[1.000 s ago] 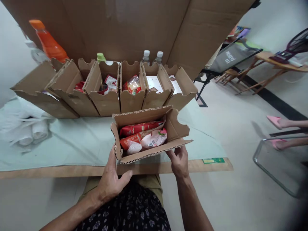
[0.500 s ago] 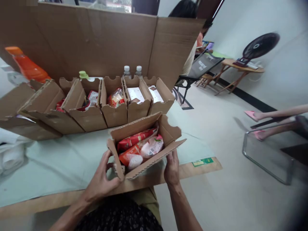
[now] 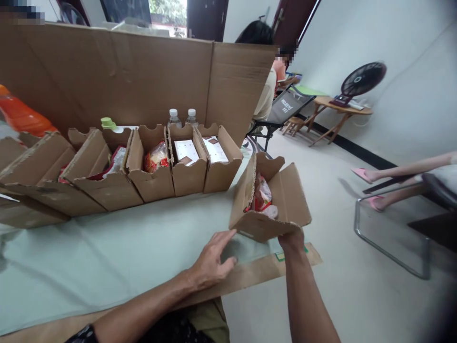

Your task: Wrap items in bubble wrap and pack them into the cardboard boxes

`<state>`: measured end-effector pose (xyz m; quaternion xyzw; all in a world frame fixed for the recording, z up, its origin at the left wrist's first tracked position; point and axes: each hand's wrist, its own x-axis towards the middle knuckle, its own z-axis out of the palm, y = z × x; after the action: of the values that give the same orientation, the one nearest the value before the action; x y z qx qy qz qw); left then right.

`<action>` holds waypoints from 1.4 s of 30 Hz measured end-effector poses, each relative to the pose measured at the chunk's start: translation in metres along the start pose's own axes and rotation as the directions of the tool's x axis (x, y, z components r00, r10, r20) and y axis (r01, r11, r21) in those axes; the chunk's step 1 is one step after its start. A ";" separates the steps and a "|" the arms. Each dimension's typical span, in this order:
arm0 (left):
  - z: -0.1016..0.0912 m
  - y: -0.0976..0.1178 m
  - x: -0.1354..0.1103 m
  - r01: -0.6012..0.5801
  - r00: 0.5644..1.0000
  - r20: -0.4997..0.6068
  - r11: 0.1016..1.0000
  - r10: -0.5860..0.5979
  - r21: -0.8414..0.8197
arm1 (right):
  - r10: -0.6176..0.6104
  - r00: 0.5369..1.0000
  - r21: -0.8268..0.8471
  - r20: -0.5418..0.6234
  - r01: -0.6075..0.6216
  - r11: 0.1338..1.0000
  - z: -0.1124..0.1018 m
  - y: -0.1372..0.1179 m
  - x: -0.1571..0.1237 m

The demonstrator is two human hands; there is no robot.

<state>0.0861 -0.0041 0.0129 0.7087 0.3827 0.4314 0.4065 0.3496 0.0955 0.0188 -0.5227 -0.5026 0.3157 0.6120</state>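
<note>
A cardboard box point(image 3: 266, 227) with an open top is tilted near the right end of the table. Inside it lie red and white packets point(image 3: 263, 196). My right hand point(image 3: 293, 239) grips the box from below at its near right corner, its fingers partly hidden behind the cardboard. Just left of the box, my left hand point(image 3: 216, 257) hovers above the table, holding nothing, with thumb and fingers apart. Its fingertips are close to the box's lower left corner; I cannot tell whether they touch.
Several cardboard boxes point(image 3: 153, 183) stand in a row on the pale green table cover point(image 3: 124, 247), holding packets and white cartons. Behind them rise a tall cardboard panel point(image 3: 160, 76), two clear bottles point(image 3: 173, 117) and an orange bottle point(image 3: 24, 116). People, a folding chair point(image 3: 291, 105) and a fan point(image 3: 362, 78) are beyond.
The box of packets has moved right and turned, from in front of me to the table's right end. My left hand has let go of it; my right hand still holds it.
</note>
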 end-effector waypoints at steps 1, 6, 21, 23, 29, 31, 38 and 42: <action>-0.006 -0.005 -0.006 -0.003 1.000 -0.009 0.999 0.003 0.040 | 0.008 1.000 0.012 0.000 -0.008 1.000 -0.004 0.003 -0.013; -0.037 -0.028 -0.027 -0.011 0.990 -0.138 0.974 0.043 0.226 | 0.077 0.988 -0.135 0.136 -0.058 0.989 -0.006 0.015 -0.062; -0.030 -0.031 -0.028 -0.081 0.975 -0.177 0.953 0.137 0.292 | 0.188 0.882 -0.095 0.432 -0.163 0.982 0.041 0.015 0.132; -0.030 -0.032 -0.028 -0.073 0.977 -0.174 0.955 0.127 0.288 | 0.181 0.874 -0.076 0.451 -0.164 0.984 0.052 0.019 0.144; -0.029 -0.032 -0.028 -0.043 0.983 -0.159 0.961 0.089 0.273 | 0.162 0.882 -0.050 0.442 -0.156 0.986 0.062 0.028 0.141; -0.028 -0.032 -0.028 -0.038 0.983 -0.164 0.963 0.085 0.267 | 0.154 0.890 -0.046 0.429 -0.149 0.988 0.063 0.028 0.136; -0.029 -0.033 -0.031 -0.054 0.983 -0.152 0.953 0.104 0.299 | 0.143 0.909 -0.069 0.391 -0.126 0.990 0.071 0.021 0.124; -0.030 -0.033 -0.030 -0.069 0.982 -0.142 0.942 0.122 0.329 | 0.105 0.925 -0.094 0.365 -0.076 0.993 0.073 0.012 0.118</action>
<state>0.0422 -0.0108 -0.0171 0.7463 0.4446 0.4379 0.2315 0.3174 0.2296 0.0374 -0.5000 -0.5959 0.4167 0.4704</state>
